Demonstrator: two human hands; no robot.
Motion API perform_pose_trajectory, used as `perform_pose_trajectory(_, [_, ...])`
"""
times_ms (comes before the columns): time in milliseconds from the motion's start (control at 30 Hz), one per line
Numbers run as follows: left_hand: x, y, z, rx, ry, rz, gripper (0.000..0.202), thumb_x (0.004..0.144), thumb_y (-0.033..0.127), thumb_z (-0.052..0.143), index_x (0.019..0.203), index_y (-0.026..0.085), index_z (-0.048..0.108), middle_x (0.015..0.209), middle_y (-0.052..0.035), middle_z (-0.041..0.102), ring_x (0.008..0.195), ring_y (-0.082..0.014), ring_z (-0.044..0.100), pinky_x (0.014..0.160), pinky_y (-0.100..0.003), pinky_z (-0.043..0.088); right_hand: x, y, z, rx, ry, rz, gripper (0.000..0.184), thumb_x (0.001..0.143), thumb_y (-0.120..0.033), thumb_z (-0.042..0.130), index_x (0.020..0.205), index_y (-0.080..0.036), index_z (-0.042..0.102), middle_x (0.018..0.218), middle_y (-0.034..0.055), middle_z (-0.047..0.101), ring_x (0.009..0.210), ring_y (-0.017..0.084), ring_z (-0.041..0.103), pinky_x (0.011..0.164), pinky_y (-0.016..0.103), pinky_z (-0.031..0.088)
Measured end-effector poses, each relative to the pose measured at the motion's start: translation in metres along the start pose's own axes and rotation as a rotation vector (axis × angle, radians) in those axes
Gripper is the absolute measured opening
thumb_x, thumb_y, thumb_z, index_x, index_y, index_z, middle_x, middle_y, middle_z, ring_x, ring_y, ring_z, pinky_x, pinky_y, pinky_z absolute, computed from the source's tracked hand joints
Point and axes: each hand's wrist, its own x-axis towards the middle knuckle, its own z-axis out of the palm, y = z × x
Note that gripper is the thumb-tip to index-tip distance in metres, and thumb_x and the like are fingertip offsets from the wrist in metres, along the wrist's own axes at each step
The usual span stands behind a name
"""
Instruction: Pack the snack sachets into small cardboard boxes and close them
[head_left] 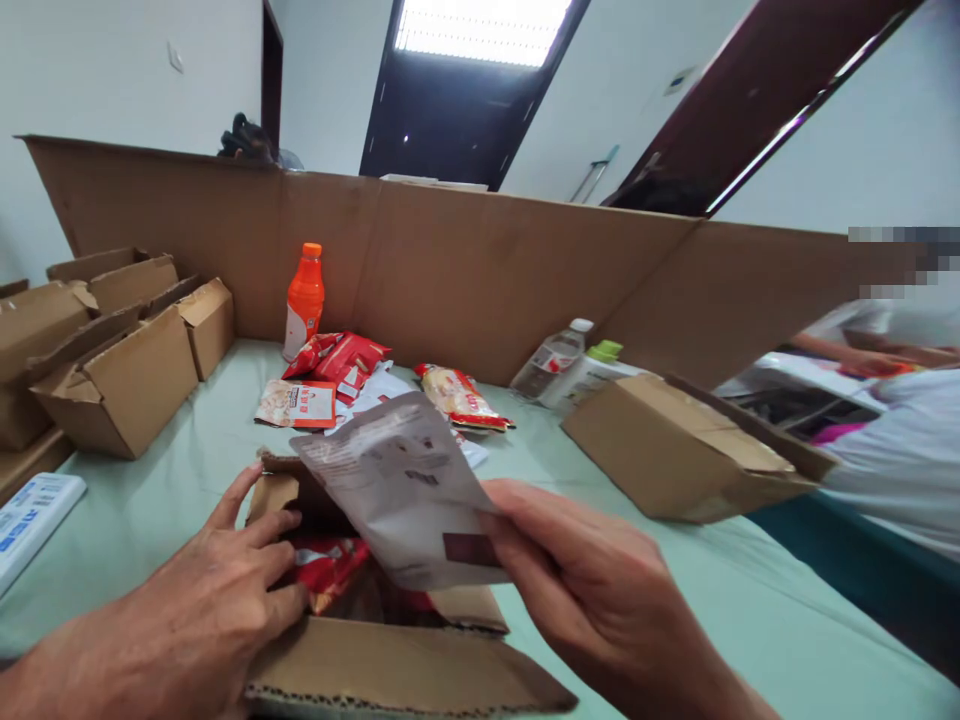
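In front of me stands an open cardboard box [405, 660] with red packets [328, 572] inside. My left hand [244, 580] grips the box's left side, its fingers hooked over the edge. My right hand [577, 570] pinches the right side of a grey-white pouch [420, 500], thumb and fingers closed on it. The pouch is tilted above the box opening and hides part of the box's far side. Whether it touches the box, I cannot tell.
Behind the box lie red packets [356, 362], an orange-and-white packet [296, 403] and a snack bag [463, 398]. An orange bottle [306, 300], a clear bottle [553, 360] and more boxes [150, 375] stand around. A cardboard wall [450, 260] closes the back. At right, another person's arm [840, 355] shows.
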Motion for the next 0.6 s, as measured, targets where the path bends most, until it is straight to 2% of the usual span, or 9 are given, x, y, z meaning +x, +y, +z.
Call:
perform_pose_trajectory(133, [0.0, -0.002, 0.0, -0.059, -0.061, -0.024, 0.029, 0.084, 0.029, 0.066, 0.112, 0.027, 0.07, 0.106, -0.0027, 0.075, 0.123, -0.0297, 0.063, 0.128, -0.06, 0.0, 0.003, -0.004, -0.001, -0.081, 0.041, -0.152, 0.038, 0.091, -0.001, 0.046, 0.107, -0.024, 0.071, 0.089, 0.0045, 0.077, 0.074, 0.017, 0.073, 0.066, 0.026, 0.058])
perform_pose_trajectory(300, [-0.004, -0.008, 0.006, -0.074, -0.011, 0.025, 0.04, 0.083, 0.016, 0.062, 0.121, 0.03, 0.067, 0.106, 0.0002, 0.075, 0.125, -0.026, 0.062, 0.128, -0.058, -0.003, 0.012, 0.0, -0.001, -0.103, 0.055, -0.174, 0.039, 0.09, 0.0, 0.046, 0.109, -0.025, 0.07, 0.098, 0.0051, 0.079, 0.089, 0.019, 0.076, 0.078, 0.028, 0.061])
perform_pose_trajectory(500, [-0.007, -0.01, 0.007, -0.079, -0.032, -0.012, 0.031, 0.078, 0.016, 0.065, 0.107, 0.026, 0.069, 0.101, -0.0018, 0.074, 0.123, -0.0272, 0.061, 0.129, -0.058, 0.002, 0.009, 0.021, 0.015, -0.114, -0.147, -0.201, 0.035, 0.091, -0.002, 0.04, 0.101, -0.018, 0.07, 0.091, 0.0058, 0.078, 0.079, 0.016, 0.073, 0.068, 0.026, 0.058])
perform_pose_trajectory(600, [-0.009, -0.011, 0.011, -0.015, 0.034, -0.037, 0.034, 0.074, 0.015, 0.067, 0.107, 0.024, 0.069, 0.099, -0.0031, 0.073, 0.127, -0.0291, 0.059, 0.128, -0.061, -0.002, 0.008, 0.023, 0.018, -0.243, -0.337, -0.136, 0.029, 0.089, -0.002, 0.044, 0.091, -0.017, 0.069, 0.08, 0.0046, 0.074, 0.067, 0.016, 0.067, 0.061, 0.026, 0.049])
